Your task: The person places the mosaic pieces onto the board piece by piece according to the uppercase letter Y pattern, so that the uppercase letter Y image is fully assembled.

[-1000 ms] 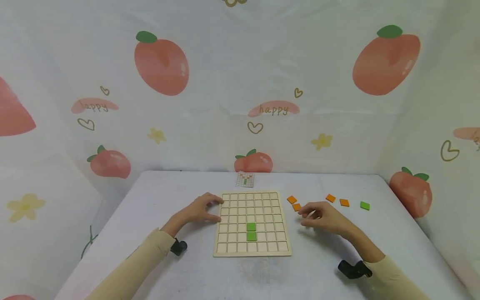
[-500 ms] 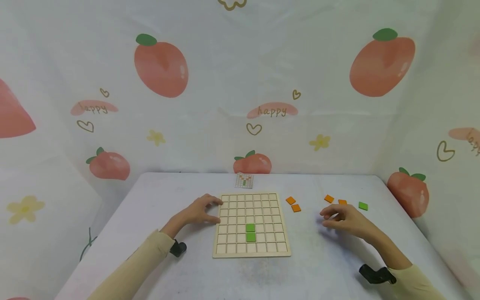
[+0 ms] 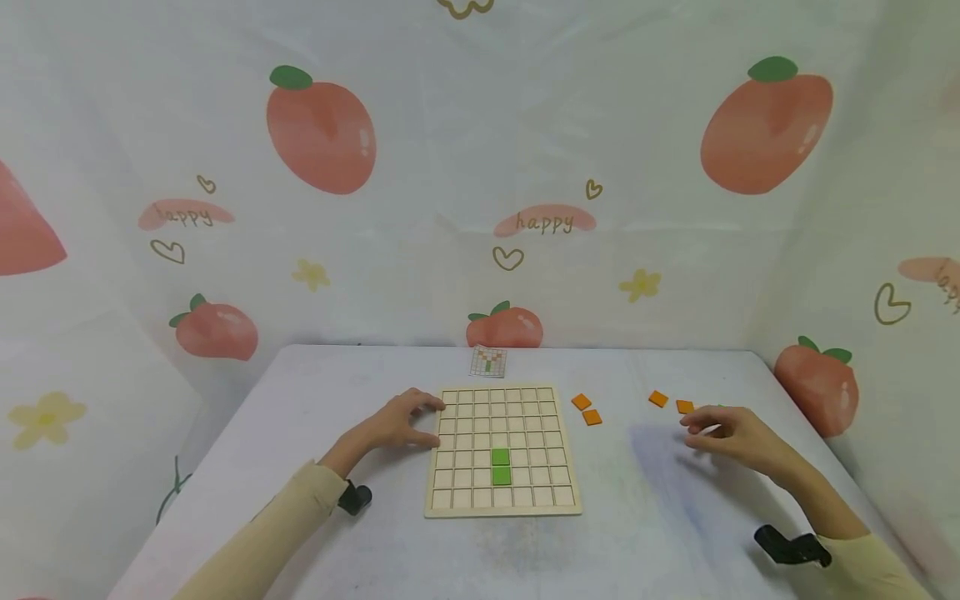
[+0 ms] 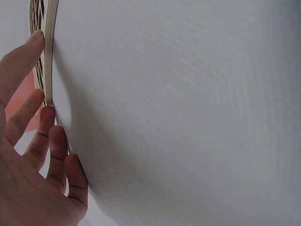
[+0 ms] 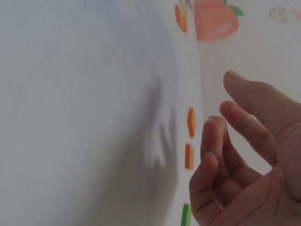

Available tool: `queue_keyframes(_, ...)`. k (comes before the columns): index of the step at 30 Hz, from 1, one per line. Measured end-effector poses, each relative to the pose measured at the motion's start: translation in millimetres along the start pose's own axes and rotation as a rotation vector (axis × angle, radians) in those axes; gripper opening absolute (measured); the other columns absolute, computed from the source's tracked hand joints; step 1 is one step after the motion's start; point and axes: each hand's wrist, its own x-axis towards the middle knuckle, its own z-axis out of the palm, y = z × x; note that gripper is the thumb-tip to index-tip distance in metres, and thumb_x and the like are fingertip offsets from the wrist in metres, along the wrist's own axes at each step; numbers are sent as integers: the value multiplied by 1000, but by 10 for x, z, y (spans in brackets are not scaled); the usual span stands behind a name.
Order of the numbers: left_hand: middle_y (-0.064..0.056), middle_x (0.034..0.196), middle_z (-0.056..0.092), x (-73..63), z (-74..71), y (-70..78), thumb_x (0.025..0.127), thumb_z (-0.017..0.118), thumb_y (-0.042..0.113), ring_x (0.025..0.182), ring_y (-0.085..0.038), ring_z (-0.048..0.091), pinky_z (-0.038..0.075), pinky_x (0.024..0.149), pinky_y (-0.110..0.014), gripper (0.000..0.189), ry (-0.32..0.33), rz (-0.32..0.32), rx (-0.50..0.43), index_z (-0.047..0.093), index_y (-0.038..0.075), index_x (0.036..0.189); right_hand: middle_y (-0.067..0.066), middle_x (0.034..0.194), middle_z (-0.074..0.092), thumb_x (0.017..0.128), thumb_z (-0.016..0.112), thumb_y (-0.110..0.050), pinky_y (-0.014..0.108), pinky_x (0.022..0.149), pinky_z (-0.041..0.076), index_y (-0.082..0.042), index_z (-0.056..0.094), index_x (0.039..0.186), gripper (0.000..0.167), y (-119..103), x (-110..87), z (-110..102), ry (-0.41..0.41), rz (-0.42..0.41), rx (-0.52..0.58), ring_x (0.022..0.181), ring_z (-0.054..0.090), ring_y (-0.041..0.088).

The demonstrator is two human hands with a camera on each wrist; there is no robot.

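Observation:
A square wooden grid board (image 3: 463, 510) lies on the table, with two green tiles (image 3: 501, 476) one above the other in its cells. My left hand (image 3: 392, 418) rests at the board's left side, its thumb and index fingertip touching the edge; the left wrist view shows the thumb against the rim. Over the table on the right hovers my right hand (image 3: 738, 435), holding nothing, its fingers loosely bent. Near its fingertips lies an orange tile (image 3: 685, 407), with another orange tile (image 3: 657, 398) to the left. A green tile (image 5: 186, 215) shows in the right wrist view, mostly hidden by the hand in the head view.
Two more orange tiles (image 3: 592, 417) lie just right of the board. A small pattern card (image 3: 489, 362) with a coloured grid sits behind the board at the table's far edge. White fruit-print cloth (image 3: 420, 250) hangs around the back and sides of the white table (image 3: 360, 550).
My right hand has moved right, from beside the orange tiles near the board to the loose tiles farther right, now covering most of the green one. My left hand stays at the board's edge.

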Motion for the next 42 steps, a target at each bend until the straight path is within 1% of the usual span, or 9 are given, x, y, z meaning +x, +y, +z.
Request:
queue_keyframes(10, -8, 126, 56, 7, 17, -1, 81, 88, 27, 114, -32, 53, 45, 99, -49, 58, 10, -21, 4, 64, 10, 131, 13, 109, 67, 94, 75, -20, 31, 69, 56, 5, 65, 125, 40, 183, -11, -200, 41, 75, -49, 90, 65, 25)
queue_keyframes(15, -7, 124, 57, 7, 19, 26, 81, 88, 26, 114, -31, 53, 45, 99, -49, 57, 13, -36, -15, 64, 9, 129, 12, 108, 68, 95, 75, -22, 31, 68, 56, 5, 65, 125, 43, 260, -12, -267, 64, 102, -64, 90, 64, 24)
queue_keyframes(20, -6, 123, 58, 25, 26, 72, 80, 89, 23, 114, -31, 54, 46, 99, -47, 53, 31, -86, -35, 66, 10, 126, 10, 106, 68, 95, 75, -25, 32, 68, 56, 5, 65, 126, 44, 320, -3, -346, 106, 108, -42, 88, 65, 21)
queue_keyframes(25, -6, 123, 59, 46, 45, 79, 79, 90, 21, 114, -32, 55, 46, 99, -47, 49, 58, -133, -51, 68, 11, 121, 16, 115, 67, 96, 73, -28, 32, 70, 56, 6, 62, 129, 48, 340, 14, -394, 116, 126, -18, 92, 65, 20)
queue_keyframes(28, -5, 122, 60, 56, 57, 76, 78, 90, 21, 114, -32, 56, 46, 100, -48, 48, 66, -148, -46, 69, 11, 120, 19, 117, 66, 96, 74, -29, 32, 71, 56, 7, 61, 130, 51, 346, 25, -407, 127, 140, -25, 93, 64, 19)
queue_keyframes(32, -4, 120, 61, 76, 62, 87, 78, 90, 20, 114, -32, 56, 46, 100, -47, 45, 67, -172, -45, 69, 12, 117, 20, 115, 67, 96, 74, -30, 32, 70, 56, 8, 61, 130, 53, 372, 37, -429, 150, 161, -61, 92, 64, 19)
queue_keyframes(34, -4, 119, 62, 85, 55, 98, 78, 90, 19, 113, -32, 56, 46, 100, -47, 44, 69, -175, -46, 70, 11, 116, 20, 115, 67, 95, 74, -29, 32, 69, 56, 8, 62, 130, 52, 384, 44, -439, 152, 160, -78, 93, 66, 22)
queue_keyframes(40, -5, 119, 63, 81, 26, 111, 77, 91, 18, 112, -33, 57, 46, 99, -48, 44, 75, -174, -61, 70, 10, 115, 26, 119, 64, 94, 75, -28, 30, 70, 56, 8, 62, 128, 52, 419, 62, -475, 130, 146, -113, 100, 66, 37)
queue_keyframes(42, -5, 119, 63, 76, 26, 102, 77, 91, 18, 112, -33, 57, 46, 99, -48, 44, 74, -176, -63, 70, 11, 116, 27, 121, 62, 93, 77, -30, 28, 71, 56, 8, 62, 128, 54, 432, 69, -485, 131, 159, -128, 102, 65, 40)
